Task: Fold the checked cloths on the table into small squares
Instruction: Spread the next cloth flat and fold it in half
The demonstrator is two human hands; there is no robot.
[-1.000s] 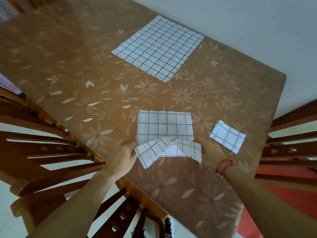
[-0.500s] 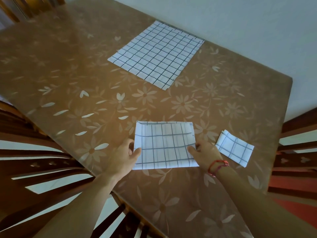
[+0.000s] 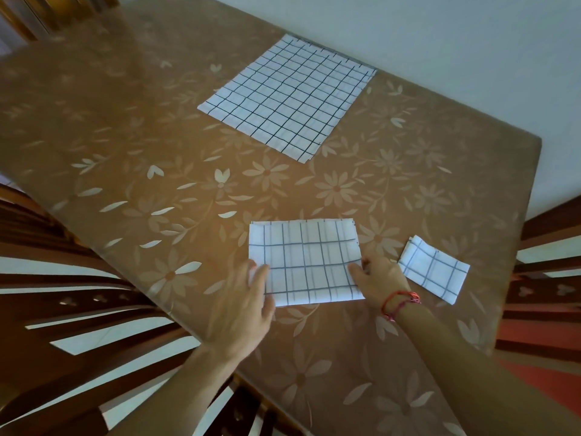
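The left grip (image 3: 242,303) lay wide, blurred, with its fingers spread flat over the near left edge of the half-folded cloth (image 3: 305,262). Across from it, the right grip (image 3: 380,281) sat at the cloth's right edge with its fingers (image 3: 355,272) bent onto the fabric. Whether it pinched that edge or only pressed it could not be told. A red band (image 3: 399,305) circled that wrist.

Between the two grips the half-folded cloth lay as a flat rectangle on the bench (image 3: 157,152), close to the near edge, its grid lines showing pale through the top layer.

Just to the right of the right grip, and apart from the rectangle, sat a small folded square (image 3: 434,269), tilted a little. Well away, near the far edge of the bench by the wall (image 3: 440,42), an unfolded cloth (image 3: 289,96) lay spread flat, with more than one layer showing at its near corner.

The bench wore a brown cover with pale flowers. A wooden chair (image 3: 63,278) stood at the left side, and another chair (image 3: 550,247) at the right.
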